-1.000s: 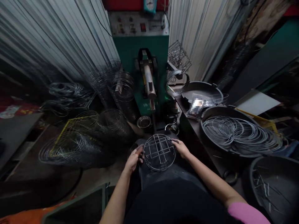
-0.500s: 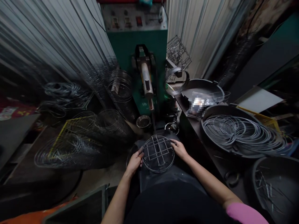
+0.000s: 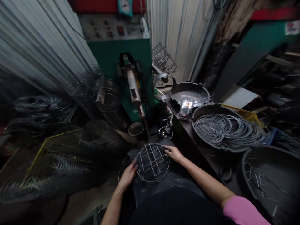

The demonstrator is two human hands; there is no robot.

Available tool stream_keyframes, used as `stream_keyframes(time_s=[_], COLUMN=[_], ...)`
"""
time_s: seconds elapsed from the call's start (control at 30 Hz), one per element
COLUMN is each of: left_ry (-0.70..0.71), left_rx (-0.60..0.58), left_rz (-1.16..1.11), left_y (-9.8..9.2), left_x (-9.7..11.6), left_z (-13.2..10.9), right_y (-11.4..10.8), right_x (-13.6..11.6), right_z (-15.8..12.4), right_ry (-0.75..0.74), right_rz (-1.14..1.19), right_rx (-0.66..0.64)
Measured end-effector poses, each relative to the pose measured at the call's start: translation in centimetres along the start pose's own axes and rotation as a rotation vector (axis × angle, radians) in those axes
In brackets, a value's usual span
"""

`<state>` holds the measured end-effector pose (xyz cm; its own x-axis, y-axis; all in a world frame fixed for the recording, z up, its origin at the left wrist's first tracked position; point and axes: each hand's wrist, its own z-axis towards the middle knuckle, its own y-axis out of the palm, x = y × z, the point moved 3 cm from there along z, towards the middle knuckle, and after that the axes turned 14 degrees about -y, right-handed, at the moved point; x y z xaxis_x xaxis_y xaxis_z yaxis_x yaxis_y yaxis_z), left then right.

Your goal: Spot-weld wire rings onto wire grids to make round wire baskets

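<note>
Between my hands is a round wire rack, a ring crossed by a grid of straight wires, held over my dark apron. My left hand grips its left rim with the fingers closed. On the upper right rim, my right hand pinches the wire. Just beyond the rack stands a green machine with a metal arm pointing down toward me. The lower tip of that arm is close to the rack's far edge; whether they touch I cannot tell.
To the right, a round tray holds many wire rings, beside a tray of short wire pieces and another tray behind. At left are stacked wire rings and a yellow-framed crate. Small bowls sit below the machine.
My view has swung to the right, so the machine and stacks appear further left. Both hands still hold the rack, which seems slightly turned.
</note>
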<state>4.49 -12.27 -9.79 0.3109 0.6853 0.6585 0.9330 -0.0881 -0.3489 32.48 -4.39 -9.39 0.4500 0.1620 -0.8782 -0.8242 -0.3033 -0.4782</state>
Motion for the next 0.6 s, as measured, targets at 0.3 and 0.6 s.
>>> stream_keyframes(time_s=[0.3,0.6], left_ry=[0.131,0.044], left_rx=[-0.131,0.099], left_rz=[0.365,0.61], left_y=[0.1,2.8], left_x=[-0.4,0.9], left_z=[-1.4,-4.0], right_y=[-0.5,-0.4], right_x=[0.1,0.0], right_z=[-1.8,-2.0], right_ry=[0.054,0.005], right_rz=[0.148,0.06], right_rx=[0.02,0.02])
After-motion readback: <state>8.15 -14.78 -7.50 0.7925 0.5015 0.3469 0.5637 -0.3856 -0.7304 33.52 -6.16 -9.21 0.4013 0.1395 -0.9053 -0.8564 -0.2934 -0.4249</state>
